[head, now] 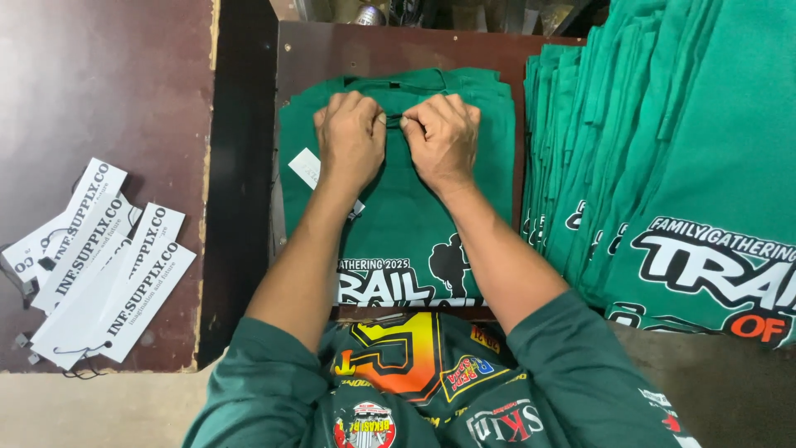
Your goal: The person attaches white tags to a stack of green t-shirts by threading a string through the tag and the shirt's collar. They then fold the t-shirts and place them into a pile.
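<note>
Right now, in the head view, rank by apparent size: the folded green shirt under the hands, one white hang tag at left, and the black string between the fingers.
1. Folded green shirt
2. White hang tag
3. Black string, mostly hidden by fingers

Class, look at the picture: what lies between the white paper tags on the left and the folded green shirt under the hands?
In the head view, bare dark-brown tabletop, then a dark gap.

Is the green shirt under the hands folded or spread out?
Folded. The shirt lies as a neat rectangle on a stack, printed side up, with both the left hand and right hand at its collar.
</note>
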